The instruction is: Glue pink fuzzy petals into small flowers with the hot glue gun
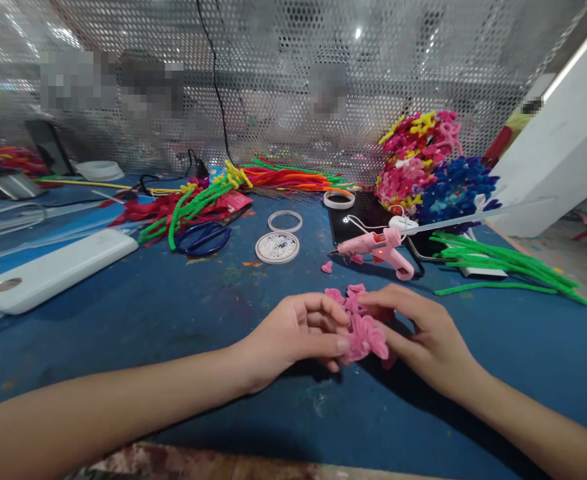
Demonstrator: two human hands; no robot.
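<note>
Between my hands is a cluster of fuzzy pink pipe-cleaner flowers (366, 339), just above the blue tabletop. My left hand (306, 330) grips its left side, thumb and fingers closed on the petals. From the right, my right hand (418, 330) curls round the cluster with its fingertips against it; some of those fingers are hidden behind the petals. A small loose pink piece (327, 267) lies on the table beyond. Close behind my right hand rests a pink hot glue gun (373, 248), its nozzle to the left and a clear glue stick in its back.
Green pipe cleaners (508, 263) lie at the right, near pink and blue flower bunches (413, 160). A round dish of white beads (277, 247) sits mid-table. Blue-handled scissors (202, 239) and a long white device (58, 269) are leftward. Perforated metal mesh (283, 120) stands behind.
</note>
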